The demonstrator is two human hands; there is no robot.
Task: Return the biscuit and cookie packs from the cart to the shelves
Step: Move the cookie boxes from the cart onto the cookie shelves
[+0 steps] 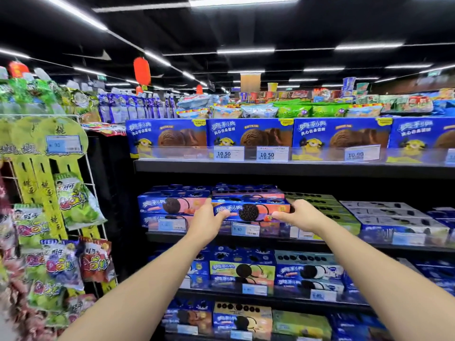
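Fingers of left hand (208, 221) and right hand (303, 217) clasp cookie box (251, 210) ends, fingertips hidden behind it.

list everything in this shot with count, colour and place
pink cookie box: one, blue and pink, atop a stack on the second shelf, held at both ends
cake boxes: four in view, blue, in a row on the top shelf
green cookie boxes: a stack, green, right of the held box
lower cookie boxes: many, mostly blue, lower shelves
price tags: many, white, shelf edges
snack bags: many, green, red, purple, wire rack at left
lanterns: several, red, hanging from the ceiling
left grip: one, bare, holds the box's left end
right grip: one, bare, holds its right end
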